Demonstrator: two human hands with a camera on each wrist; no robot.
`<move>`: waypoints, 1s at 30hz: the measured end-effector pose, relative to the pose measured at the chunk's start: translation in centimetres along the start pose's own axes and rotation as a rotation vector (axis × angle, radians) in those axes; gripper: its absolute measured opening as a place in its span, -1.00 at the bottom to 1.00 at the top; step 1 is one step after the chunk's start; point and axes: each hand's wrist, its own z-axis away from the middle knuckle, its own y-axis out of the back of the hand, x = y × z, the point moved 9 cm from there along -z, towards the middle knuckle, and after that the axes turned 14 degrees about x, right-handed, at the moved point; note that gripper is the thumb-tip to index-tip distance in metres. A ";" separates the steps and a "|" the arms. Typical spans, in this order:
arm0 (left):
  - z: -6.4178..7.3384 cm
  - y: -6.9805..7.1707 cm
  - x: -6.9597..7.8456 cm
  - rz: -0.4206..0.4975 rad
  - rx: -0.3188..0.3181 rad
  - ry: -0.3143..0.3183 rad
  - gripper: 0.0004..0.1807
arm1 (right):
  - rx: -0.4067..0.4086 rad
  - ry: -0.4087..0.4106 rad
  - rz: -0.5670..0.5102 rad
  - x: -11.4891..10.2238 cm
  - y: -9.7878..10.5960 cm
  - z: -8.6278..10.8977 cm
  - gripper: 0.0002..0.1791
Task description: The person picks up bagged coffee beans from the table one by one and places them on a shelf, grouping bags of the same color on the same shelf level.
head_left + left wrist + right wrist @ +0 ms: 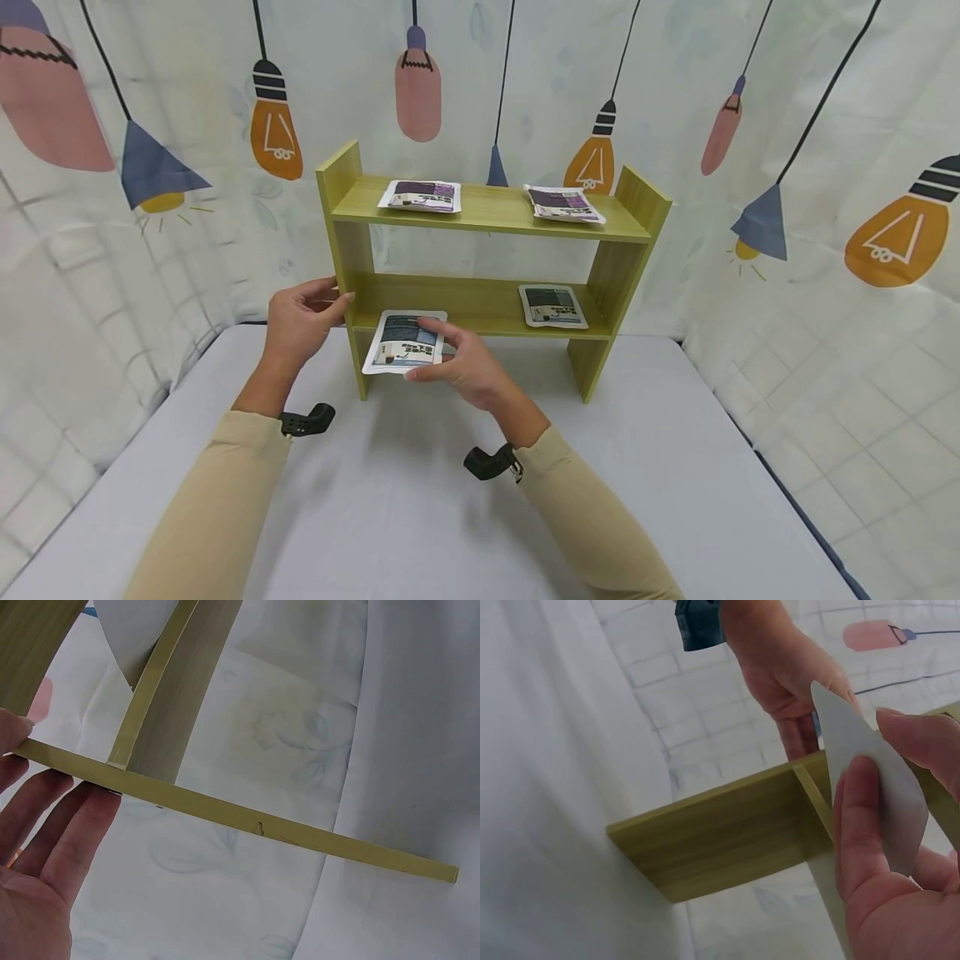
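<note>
A small wooden shelf unit [480,302] with two boards stands on the table. My left hand [295,323] holds its left side panel [217,814], thumb on one face and fingers on the other, close to where the lower board joins. My right hand [472,367] pinches a white-edged pouch [405,343] with a dark printed label, thumb below and fingers over its right side. The pouch is tilted in front of the lower board's left end. In the right wrist view its plain pale back [877,780] shows between the fingers.
A similar dark-labelled pouch [553,306] lies on the lower board's right side. On the upper board are purple-labelled pouches, one stack at left [422,197] and another at right [564,204]. Behind hangs a cloth [465,100] printed with lamps. A white cover [420,517] spreads over the table.
</note>
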 end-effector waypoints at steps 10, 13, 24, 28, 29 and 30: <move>0.0 0.1 -0.1 0.006 0.006 0.000 -0.43 | 0.017 0.018 0.016 -0.1 0.2 -0.3 -0.03; 0.0 0.0 -0.1 0.004 0.005 0.003 -0.42 | 0.045 0.035 0.042 -0.2 0.4 -0.4 -0.06; -0.1 -0.1 -0.3 -0.001 -0.002 0.005 -0.39 | 0.117 0.092 0.099 -0.8 1.1 -1.0 -0.15; 0.0 -0.1 -0.3 0.003 -0.003 0.003 -0.39 | 0.124 0.098 0.098 -0.7 1.1 -1.1 -0.18; 0.0 -0.1 -0.3 0.003 -0.004 0.004 -0.39 | 0.125 0.099 0.095 -0.7 1.1 -1.2 -0.19; 0.0 -0.1 -0.3 0.004 -0.004 0.004 -0.39 | 0.127 0.101 0.092 -0.7 1.2 -1.2 -0.20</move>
